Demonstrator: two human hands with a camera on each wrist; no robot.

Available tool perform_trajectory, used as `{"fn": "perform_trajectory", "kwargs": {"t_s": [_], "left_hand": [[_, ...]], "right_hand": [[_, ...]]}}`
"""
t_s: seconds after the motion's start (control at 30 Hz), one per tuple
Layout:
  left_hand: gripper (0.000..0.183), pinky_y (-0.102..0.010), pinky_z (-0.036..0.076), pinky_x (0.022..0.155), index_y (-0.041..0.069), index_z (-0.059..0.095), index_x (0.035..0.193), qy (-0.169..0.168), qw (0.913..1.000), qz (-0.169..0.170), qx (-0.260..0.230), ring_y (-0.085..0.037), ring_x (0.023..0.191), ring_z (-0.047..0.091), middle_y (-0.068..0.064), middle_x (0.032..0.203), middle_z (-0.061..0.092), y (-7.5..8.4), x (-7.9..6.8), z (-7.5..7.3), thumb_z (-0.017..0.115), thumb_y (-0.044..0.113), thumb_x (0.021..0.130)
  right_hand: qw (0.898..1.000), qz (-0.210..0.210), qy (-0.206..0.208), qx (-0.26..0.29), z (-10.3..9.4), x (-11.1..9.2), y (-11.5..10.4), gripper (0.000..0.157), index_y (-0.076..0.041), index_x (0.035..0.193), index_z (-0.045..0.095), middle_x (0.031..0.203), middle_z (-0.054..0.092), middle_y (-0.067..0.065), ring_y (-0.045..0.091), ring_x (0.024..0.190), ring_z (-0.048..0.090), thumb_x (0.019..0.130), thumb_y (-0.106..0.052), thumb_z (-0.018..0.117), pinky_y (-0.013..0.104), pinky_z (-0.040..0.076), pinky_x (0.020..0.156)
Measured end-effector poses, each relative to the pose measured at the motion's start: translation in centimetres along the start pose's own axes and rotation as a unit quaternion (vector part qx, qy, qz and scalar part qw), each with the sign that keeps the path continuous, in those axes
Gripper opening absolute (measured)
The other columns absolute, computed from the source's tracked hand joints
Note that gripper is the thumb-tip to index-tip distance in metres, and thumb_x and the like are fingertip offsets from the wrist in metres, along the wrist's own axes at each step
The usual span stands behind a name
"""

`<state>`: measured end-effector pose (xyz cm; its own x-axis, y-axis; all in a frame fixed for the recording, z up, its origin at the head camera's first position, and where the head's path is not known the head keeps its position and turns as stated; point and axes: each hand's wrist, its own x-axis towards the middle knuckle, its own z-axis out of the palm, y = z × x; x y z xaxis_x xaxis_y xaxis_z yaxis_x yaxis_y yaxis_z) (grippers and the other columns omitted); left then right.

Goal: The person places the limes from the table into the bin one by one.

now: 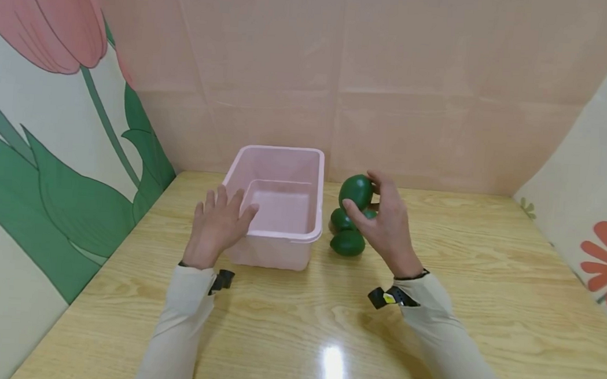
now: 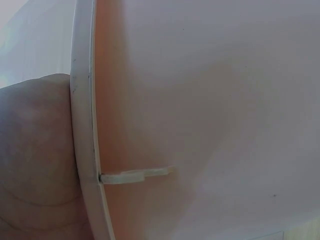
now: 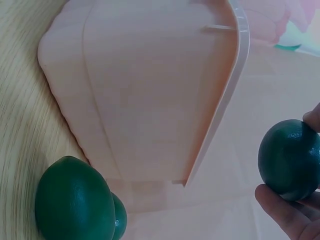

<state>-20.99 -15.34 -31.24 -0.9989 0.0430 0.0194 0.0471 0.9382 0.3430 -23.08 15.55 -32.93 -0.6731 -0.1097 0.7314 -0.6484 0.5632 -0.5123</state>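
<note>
My right hand (image 1: pixel 392 230) pinches a smooth, dark green avocado (image 1: pixel 355 191) between thumb and fingers, raised beside the right side of a pink plastic bin (image 1: pixel 273 252). In the right wrist view the held avocado (image 3: pixel 289 160) is at the right edge, with fingertips on two sides of it. Below it, several more avocados (image 1: pixel 348 243) lie close together on the table, partly hidden by the hand and by each other. With fingers spread, my left hand (image 1: pixel 219 226) rests at the bin's near left rim. The left wrist view shows that palm against the rim (image 2: pixel 84 115).
The bin stands upright on a light wood table (image 1: pixel 466 251), its inner floor (image 1: pixel 281 208) bare. Behind it hangs a pinkish backdrop (image 1: pixel 392 102). A tulip-printed panel (image 1: pixel 89 199) borders the left side and a flower-printed one (image 1: pixel 595 190) the right.
</note>
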Motion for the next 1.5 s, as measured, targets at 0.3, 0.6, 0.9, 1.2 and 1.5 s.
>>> {"fn": "perform_trajectory", "kwargs": {"t_s": [0.3, 0.6, 0.9, 1.2, 1.5], "left_hand": [[0.069, -0.068, 0.005, 0.115, 0.010, 0.026, 0.159, 0.003, 0.9999, 0.005, 0.010, -0.050, 0.149, 0.002, -0.029, 0.163, 0.007, 0.1, 0.1, 0.0, 0.029, 0.053, 0.105], [0.069, -0.068, 0.004, 0.115, 0.010, 0.025, 0.159, -0.002, 0.9999, 0.002, 0.013, -0.051, 0.148, 0.001, -0.029, 0.163, 0.006, -0.1, 0.1, 0.1, 0.027, 0.053, 0.105], [0.069, -0.068, 0.005, 0.115, 0.010, 0.024, 0.159, -0.003, 0.9998, 0.002, 0.017, -0.051, 0.148, 0.001, -0.030, 0.163, 0.006, -0.1, 0.1, 0.1, 0.027, 0.054, 0.105], [0.069, -0.068, 0.005, 0.115, 0.010, 0.025, 0.159, -0.002, 0.9998, 0.005, 0.017, -0.051, 0.148, 0.001, -0.029, 0.163, 0.006, 0.0, 0.1, 0.2, 0.027, 0.053, 0.105], [0.069, -0.068, 0.005, 0.115, 0.010, 0.025, 0.159, 0.000, 0.9999, 0.003, 0.012, -0.051, 0.148, 0.001, -0.029, 0.163, 0.007, 0.0, 0.0, 0.0, 0.027, 0.053, 0.105]], "right_hand": [[1.000, -0.003, -0.008, 0.027, 0.2, 0.1, -0.2, 0.061, 0.005, 0.135, 0.048, 0.124, 0.058, 0.019, 0.032, 0.108, 0.062, 0.086, -0.016, 0.078, 0.045, 0.059, 0.070], [0.999, -0.007, -0.034, 0.041, 0.8, 0.1, -0.6, 0.062, 0.005, 0.137, 0.047, 0.126, 0.056, 0.022, 0.033, 0.111, 0.060, 0.086, -0.015, 0.078, 0.046, 0.059, 0.074], [0.998, -0.014, -0.044, 0.053, 1.7, -0.2, -0.9, 0.061, 0.007, 0.135, 0.048, 0.125, 0.057, 0.021, 0.033, 0.111, 0.061, 0.086, -0.015, 0.079, 0.044, 0.059, 0.073], [0.996, -0.033, -0.042, 0.071, 2.9, 0.1, -1.2, 0.060, 0.007, 0.132, 0.049, 0.123, 0.058, 0.020, 0.030, 0.109, 0.062, 0.085, -0.013, 0.079, 0.039, 0.059, 0.074], [0.994, -0.057, -0.053, 0.071, 3.5, 0.1, -1.6, 0.060, 0.006, 0.135, 0.047, 0.128, 0.057, 0.023, 0.032, 0.115, 0.061, 0.086, -0.010, 0.079, 0.040, 0.059, 0.080]]}}
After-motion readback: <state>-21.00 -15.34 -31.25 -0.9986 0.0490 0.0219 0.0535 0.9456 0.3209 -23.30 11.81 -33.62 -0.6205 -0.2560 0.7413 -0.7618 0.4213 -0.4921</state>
